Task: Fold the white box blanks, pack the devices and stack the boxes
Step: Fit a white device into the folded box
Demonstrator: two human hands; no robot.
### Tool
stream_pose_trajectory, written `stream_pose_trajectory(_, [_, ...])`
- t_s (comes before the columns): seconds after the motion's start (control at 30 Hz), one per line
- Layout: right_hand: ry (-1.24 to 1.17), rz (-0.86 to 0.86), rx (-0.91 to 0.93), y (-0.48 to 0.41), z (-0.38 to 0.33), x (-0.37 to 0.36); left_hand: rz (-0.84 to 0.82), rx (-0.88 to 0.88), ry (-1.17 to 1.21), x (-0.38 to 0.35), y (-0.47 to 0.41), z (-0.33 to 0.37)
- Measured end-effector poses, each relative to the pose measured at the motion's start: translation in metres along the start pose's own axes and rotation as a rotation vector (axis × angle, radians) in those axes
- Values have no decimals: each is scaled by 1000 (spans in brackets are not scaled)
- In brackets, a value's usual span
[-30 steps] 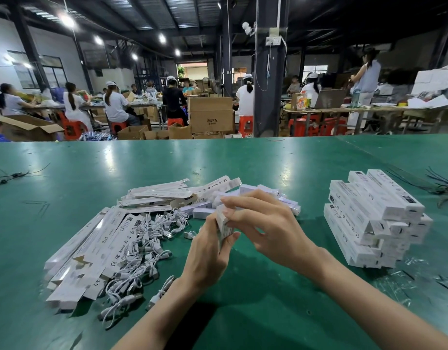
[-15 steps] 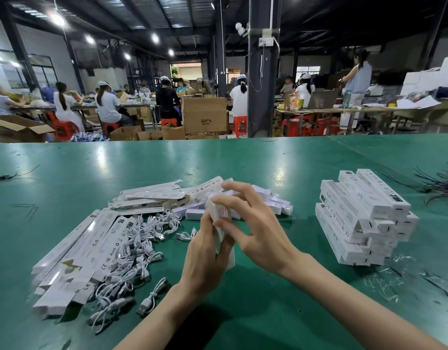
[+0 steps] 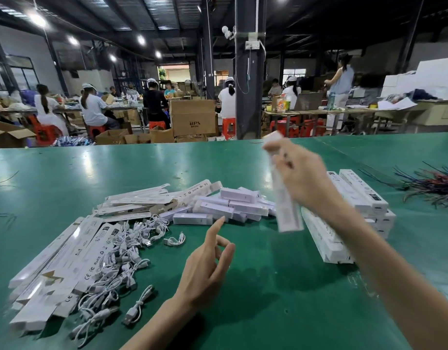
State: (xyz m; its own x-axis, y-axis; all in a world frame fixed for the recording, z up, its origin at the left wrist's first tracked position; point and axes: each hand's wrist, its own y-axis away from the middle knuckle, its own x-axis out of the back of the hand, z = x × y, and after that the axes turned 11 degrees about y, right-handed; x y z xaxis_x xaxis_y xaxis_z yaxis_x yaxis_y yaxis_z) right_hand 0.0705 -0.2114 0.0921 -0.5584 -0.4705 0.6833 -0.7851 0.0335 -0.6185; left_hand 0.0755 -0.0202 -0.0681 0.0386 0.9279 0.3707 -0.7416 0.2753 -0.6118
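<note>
My right hand (image 3: 303,178) grips a long white box (image 3: 287,210) near its top and holds it almost upright, raised above the green table (image 3: 116,170), just left of the stack of finished boxes (image 3: 354,213). My left hand (image 3: 209,261) hovers empty over the table with fingers loosely spread. Flat white box blanks (image 3: 53,271) lie in a heap at the left, with a pile of white cables (image 3: 121,256) beside them. Small white device boxes (image 3: 225,205) lie in a pile behind my left hand.
A tangle of dark wire ties (image 3: 430,183) lies at the table's far right. More flat blanks (image 3: 152,198) rest behind the cable pile. Beyond the table's far edge, people sit at benches among cardboard cartons (image 3: 193,117), and a dark pillar (image 3: 249,66) stands there.
Both hands held the box together before. Now my right hand has lifted it up and to the right toward the stack, and my left hand has let go and stays low.
</note>
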Motion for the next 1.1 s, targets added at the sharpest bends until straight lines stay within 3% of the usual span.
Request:
stream_pose_trajectory(0.2, [300, -76, -269, -19, 76, 53, -23, 29, -9, -1, -1, 0])
stream_pose_trajectory(0.43, [546, -122, -356, -21, 123, 34, -19, 45, -19, -1, 0, 3])
stream_pose_trajectory(0.67, [605, -241, -365, -19, 115, 35, -34, 74, -74, 0, -1, 7])
stream_pose_trajectory(0.73, [652, -202, -327, -19, 107, 35, -30, 57, -126, 0, -2, 7])
stream_pose_trajectory(0.8, [666, -13, -204, -19, 97, 31, -7, 7, -260, 1, -2, 3])
stream_pose_trajectory(0.87, [561, 179, -78, -19, 79, 24, 10, -59, -427, 2, -4, -1])
stream_pose_trajectory(0.93, [438, 247, 38, -15, 58, 10, 16, -43, -543, 5, -7, -5])
stream_pose_trajectory(1.0, [324, 181, 129, -8, 41, -15, -9, 28, -618, 9, -11, -10])
stream_pose_trajectory(1.1, [215, -80, 124, 14, 29, -66, -54, 123, -777, 18, -14, -18])
